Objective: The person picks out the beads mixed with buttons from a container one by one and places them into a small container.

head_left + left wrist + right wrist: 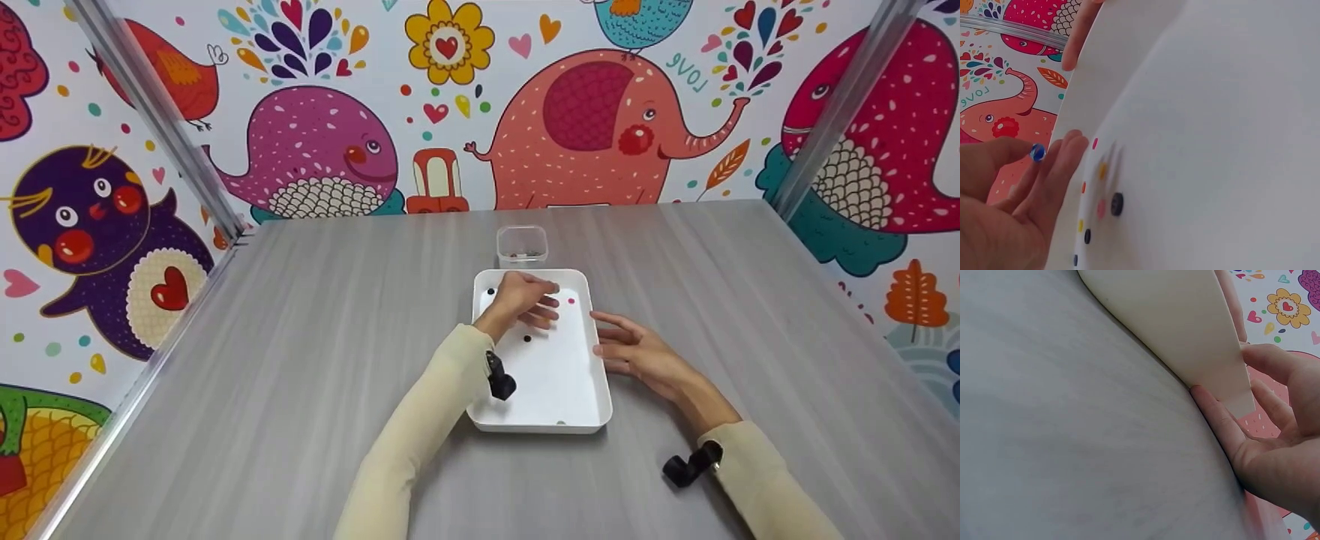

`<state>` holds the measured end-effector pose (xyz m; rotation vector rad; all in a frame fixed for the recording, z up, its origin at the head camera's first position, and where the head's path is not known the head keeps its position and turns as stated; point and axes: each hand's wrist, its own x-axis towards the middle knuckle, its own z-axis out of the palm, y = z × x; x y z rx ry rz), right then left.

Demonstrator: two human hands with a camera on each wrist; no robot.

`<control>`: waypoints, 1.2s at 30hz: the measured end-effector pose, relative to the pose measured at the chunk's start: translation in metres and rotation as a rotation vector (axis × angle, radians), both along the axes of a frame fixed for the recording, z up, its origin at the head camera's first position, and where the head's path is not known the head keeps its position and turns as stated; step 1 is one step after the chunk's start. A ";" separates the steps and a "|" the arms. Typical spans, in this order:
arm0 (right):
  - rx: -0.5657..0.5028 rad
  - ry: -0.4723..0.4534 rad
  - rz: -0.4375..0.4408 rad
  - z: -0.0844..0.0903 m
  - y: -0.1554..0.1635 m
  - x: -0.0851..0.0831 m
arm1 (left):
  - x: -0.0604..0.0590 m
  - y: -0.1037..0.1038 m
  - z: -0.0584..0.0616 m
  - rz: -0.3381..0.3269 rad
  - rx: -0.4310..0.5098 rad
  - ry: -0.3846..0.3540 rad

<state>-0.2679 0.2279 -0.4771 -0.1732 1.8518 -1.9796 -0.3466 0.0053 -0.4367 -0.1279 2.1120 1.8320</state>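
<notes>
Grey table (300, 360), cartoon walls; left hand (521, 300) pinching blue bead (1037, 152) over tray (581, 409) (right hand (637, 352) relaxed against it).

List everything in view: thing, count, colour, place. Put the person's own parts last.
tray: one, white, middle of the table, long side running away from the person.
beads: several, black, pink, yellow, orange and red, scattered at the far end of the tray.
blue bead: one, pinched at the left hand's fingertips.
clear container: one, see-through, just beyond the tray; small bits inside, too small to tell.
table: one, grey wood grain.
walls: cartoon animal print, around the table.
wrist cameras: two, black, one on each wrist.
sleeves: two, cream.
left hand: over the tray's far end.
right hand: fingers against the tray's right wall.
</notes>
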 end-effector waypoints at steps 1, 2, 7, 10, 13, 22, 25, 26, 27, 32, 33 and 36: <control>0.001 0.002 -0.001 0.000 0.000 0.000 | 0.000 -0.001 0.000 -0.003 0.005 -0.002; 0.001 0.002 -0.003 -0.001 0.000 0.000 | 0.000 -0.001 0.000 -0.003 0.010 -0.007; 0.001 0.002 -0.005 0.000 -0.001 0.000 | -0.001 -0.004 0.000 -0.003 0.036 -0.020; 0.002 0.001 -0.004 0.000 -0.001 -0.001 | -0.001 -0.006 0.001 0.002 0.022 -0.019; 0.002 0.004 -0.002 0.000 0.000 -0.001 | -0.001 -0.007 0.004 0.001 0.006 -0.020; 0.003 -0.003 -0.015 0.000 0.000 0.000 | 0.000 -0.011 0.006 0.010 0.009 -0.019; 0.014 -0.009 -0.020 0.000 -0.001 0.001 | -0.001 -0.013 0.006 0.025 -0.008 -0.008; 0.017 -0.011 -0.022 0.000 -0.001 0.001 | -0.002 -0.014 0.007 0.030 -0.018 -0.003; 0.019 -0.010 -0.020 0.000 -0.001 0.001 | -0.002 -0.015 0.008 0.032 -0.029 0.004; 0.015 -0.007 -0.018 -0.001 -0.001 0.000 | -0.002 -0.021 0.013 0.025 -0.040 0.019; 0.012 -0.009 -0.019 -0.001 -0.001 0.000 | -0.002 -0.022 0.014 0.022 -0.039 0.021; 0.006 -0.012 -0.025 -0.001 -0.001 0.000 | -0.001 -0.025 0.016 0.014 -0.031 0.026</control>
